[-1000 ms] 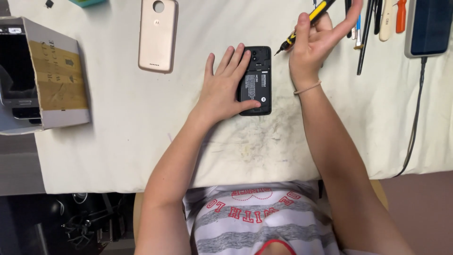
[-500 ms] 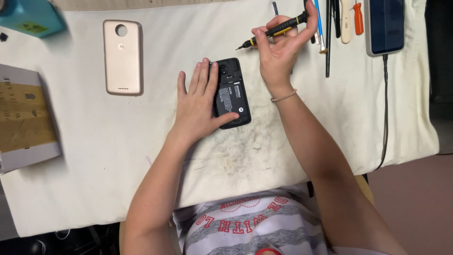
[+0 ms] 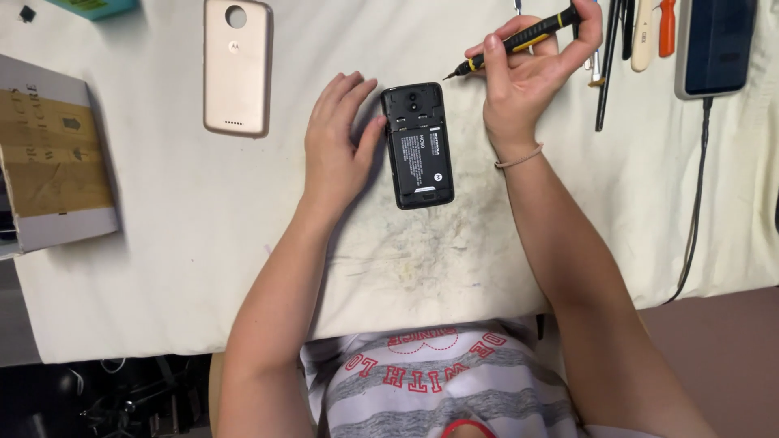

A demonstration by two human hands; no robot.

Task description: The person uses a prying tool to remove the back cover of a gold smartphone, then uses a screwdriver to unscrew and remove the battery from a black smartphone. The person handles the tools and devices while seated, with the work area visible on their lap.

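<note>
A black phone with its back cover off lies face down on the white cloth of the table, battery showing. My left hand rests flat beside it, fingers spread, thumb touching the phone's left edge. My right hand is raised just right of the phone and grips a black and yellow screwdriver, whose tip points down-left, just above the phone's top right corner. A gold back cover lies to the left, apart from both hands.
A cardboard box sits at the left edge. Several tools lie at the top right beside a dark phone with a cable running down off the table. The cloth is stained near the front middle.
My left hand has slid off the phone's back to its left side. The right hand with the screwdriver stays near the phone's top corner. The camera view has shifted.
</note>
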